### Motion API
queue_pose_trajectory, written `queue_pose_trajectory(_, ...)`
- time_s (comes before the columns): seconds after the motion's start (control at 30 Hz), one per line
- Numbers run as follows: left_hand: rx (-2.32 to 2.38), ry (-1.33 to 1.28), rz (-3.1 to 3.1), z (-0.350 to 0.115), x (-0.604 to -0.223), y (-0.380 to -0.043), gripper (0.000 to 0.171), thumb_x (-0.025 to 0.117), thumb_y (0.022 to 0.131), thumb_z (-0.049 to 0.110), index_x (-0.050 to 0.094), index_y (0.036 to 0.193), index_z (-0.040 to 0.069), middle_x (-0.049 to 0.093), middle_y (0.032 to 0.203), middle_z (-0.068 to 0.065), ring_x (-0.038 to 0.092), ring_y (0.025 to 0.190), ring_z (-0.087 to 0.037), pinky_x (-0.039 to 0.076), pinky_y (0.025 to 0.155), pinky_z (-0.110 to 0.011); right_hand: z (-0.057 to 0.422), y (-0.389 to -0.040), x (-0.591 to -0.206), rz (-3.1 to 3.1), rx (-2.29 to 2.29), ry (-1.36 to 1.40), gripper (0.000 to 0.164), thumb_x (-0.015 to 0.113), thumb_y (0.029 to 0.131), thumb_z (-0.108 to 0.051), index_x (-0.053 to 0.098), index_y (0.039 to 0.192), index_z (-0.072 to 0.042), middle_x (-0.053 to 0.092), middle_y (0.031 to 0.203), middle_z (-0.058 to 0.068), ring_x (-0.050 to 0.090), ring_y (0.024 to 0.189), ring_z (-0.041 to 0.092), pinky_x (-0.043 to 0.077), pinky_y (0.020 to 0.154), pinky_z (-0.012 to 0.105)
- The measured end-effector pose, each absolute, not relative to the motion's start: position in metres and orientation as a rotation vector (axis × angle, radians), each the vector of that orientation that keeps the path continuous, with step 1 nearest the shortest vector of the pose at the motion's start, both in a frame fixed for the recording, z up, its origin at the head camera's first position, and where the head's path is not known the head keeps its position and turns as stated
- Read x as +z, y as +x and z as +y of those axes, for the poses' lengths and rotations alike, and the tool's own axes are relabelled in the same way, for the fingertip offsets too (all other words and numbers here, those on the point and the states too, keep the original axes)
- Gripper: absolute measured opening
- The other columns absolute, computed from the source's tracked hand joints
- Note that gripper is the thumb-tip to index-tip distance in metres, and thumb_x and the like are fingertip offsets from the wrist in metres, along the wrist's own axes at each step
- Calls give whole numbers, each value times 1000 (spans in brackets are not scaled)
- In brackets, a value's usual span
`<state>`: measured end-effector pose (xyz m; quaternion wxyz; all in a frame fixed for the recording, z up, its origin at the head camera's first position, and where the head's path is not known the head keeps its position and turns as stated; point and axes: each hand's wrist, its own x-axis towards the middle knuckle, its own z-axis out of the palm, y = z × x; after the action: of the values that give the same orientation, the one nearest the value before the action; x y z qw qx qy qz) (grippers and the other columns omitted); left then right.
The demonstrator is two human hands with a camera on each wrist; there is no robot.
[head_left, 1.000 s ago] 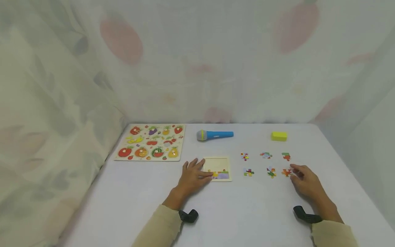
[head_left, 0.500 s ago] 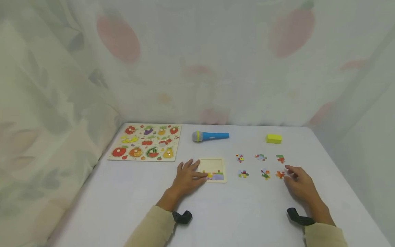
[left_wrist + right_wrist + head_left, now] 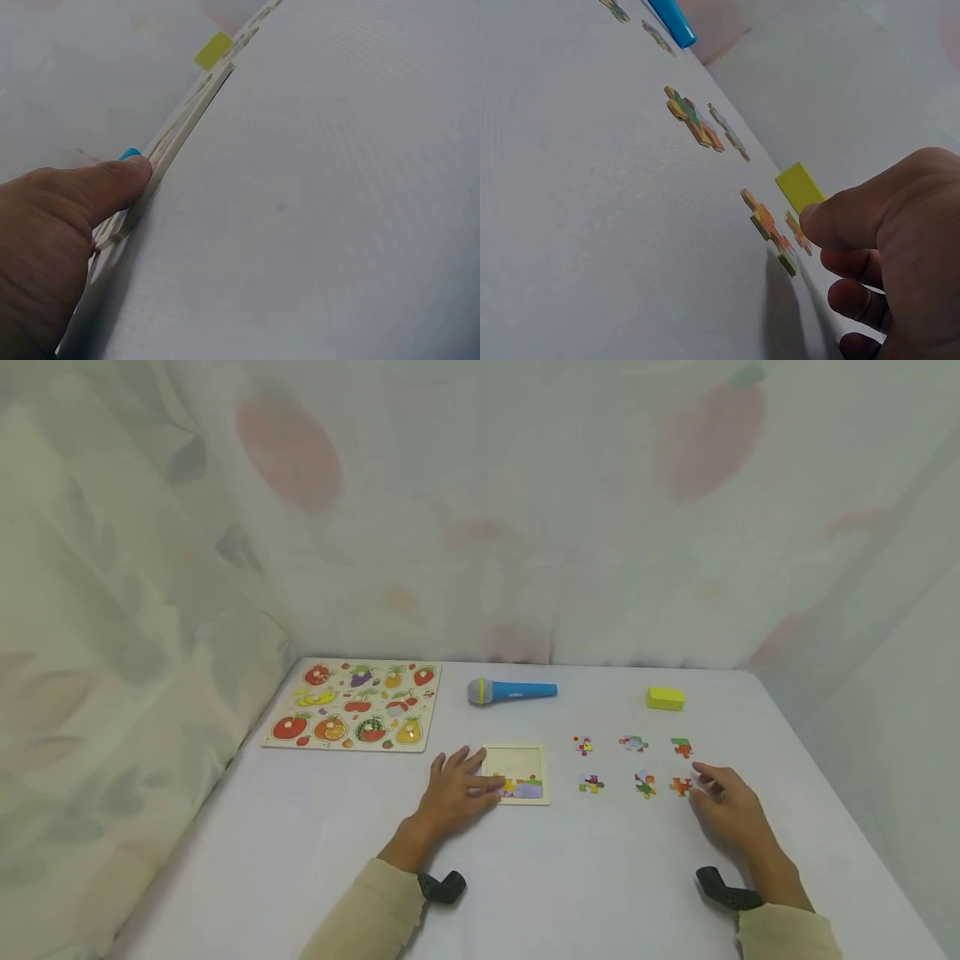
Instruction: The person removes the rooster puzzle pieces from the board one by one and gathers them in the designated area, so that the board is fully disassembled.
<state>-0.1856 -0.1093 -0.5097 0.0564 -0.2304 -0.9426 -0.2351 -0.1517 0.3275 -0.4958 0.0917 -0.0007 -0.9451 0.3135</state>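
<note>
A small square wooden puzzle tray (image 3: 546, 768) lies in the middle of the table, with joined pieces (image 3: 527, 788) along its near side. My left hand (image 3: 453, 793) rests at its left, fingers spread; the thumb lies over the near left part, and the left wrist view shows the thumb at the tray's edge (image 3: 187, 124). At the right, my right hand (image 3: 733, 806) has loosely bent fingers and nothing in them. Its thumb and index finger stand apart close beside an orange puzzle piece (image 3: 681, 786), which lies flat. Behind that is a green and red piece (image 3: 682, 747).
Several more loose pieces lie in two rows between tray and right hand, among them a green one (image 3: 645, 783). A fruit puzzle board (image 3: 345, 706) is at back left, a blue toy microphone (image 3: 517, 691) at back middle, a yellow block (image 3: 665, 698) at back right.
The head view has turned a little to the right, so everything appears further left. Both hands keep their places beside the tray and the orange piece.
</note>
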Motion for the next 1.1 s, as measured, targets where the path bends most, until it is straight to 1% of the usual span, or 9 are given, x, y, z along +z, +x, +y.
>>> queue_pose_trajectory(0.13,-684,-698,-2859,-109,-510,-186,42,65,88,47,66,126,30,44,146,-3,29,138,-31,13,107,-62,327,-151,-495,-2810,934,-10,43,60,90,-3,52,130,6,54,109,22,50,95,35,42,77,52)
queue_pose_trajectory(0.27,-640,-677,-2876,-109,-511,-188,56,64,88,48,59,135,19,44,147,-1,29,139,-28,13,108,-59,326,-151,-494,-2810,939,-10,43,60,90,-3,52,130,6,54,109,21,50,96,36,42,76,51)
queue_pose_trajectory(0.37,-614,-663,-2893,-108,-511,-188,62,64,88,48,55,138,13,43,148,0,29,139,-27,13,109,-57,326,-151,-491,-2804,946,2,43,60,89,-3,51,131,5,54,110,21,50,97,36,43,75,51)
queue_pose_trajectory(0.43,-606,-654,-2902,-108,-511,-188,63,63,88,49,55,138,11,42,148,0,28,139,-26,13,109,-57,325,-152,-489,-2802,962,16,44,60,90,-4,51,132,5,54,110,21,50,97,37,43,75,51)
queue_pose_trajectory(0.63,-599,-643,-2908,-108,-510,-188,64,63,87,49,55,137,9,43,148,0,29,139,-26,13,110,-56,320,-154,-483,-2738,962,90,44,64,88,-3,53,131,3,55,108,20,51,95,35,42,75,50)
queue_pose_trajectory(0.8,-607,-645,-2907,-107,-512,-188,64,63,87,49,55,137,10,42,148,0,29,139,-26,13,109,-57,311,-156,-476,-2631,945,184,43,69,85,-1,57,126,2,57,104,16,51,90,28,40,72,43)
queue_pose_trajectory(0.87,-609,-640,-2907,-107,-513,-188,64,63,87,49,55,138,10,42,148,1,28,139,-26,12,110,-56,305,-157,-471,-2600,960,214,43,69,85,0,58,126,2,57,105,16,50,90,27,40,73,43)
queue_pose_trajectory(0.9,-612,-640,-2904,-107,-514,-188,64,63,87,49,55,138,10,42,148,1,28,139,-26,12,110,-56,306,-161,-476,-2571,952,237,42,70,85,-2,58,126,0,58,105,12,49,91,21,39,73,40)
queue_pose_trajectory(1.1,-602,-643,-2896,-109,-514,-188,65,63,87,50,55,137,9,43,148,0,29,139,-26,13,110,-57,284,-164,-461,-2502,1010,311,43,70,85,-4,59,127,-1,58,105,13,49,92,20,40,75,43)
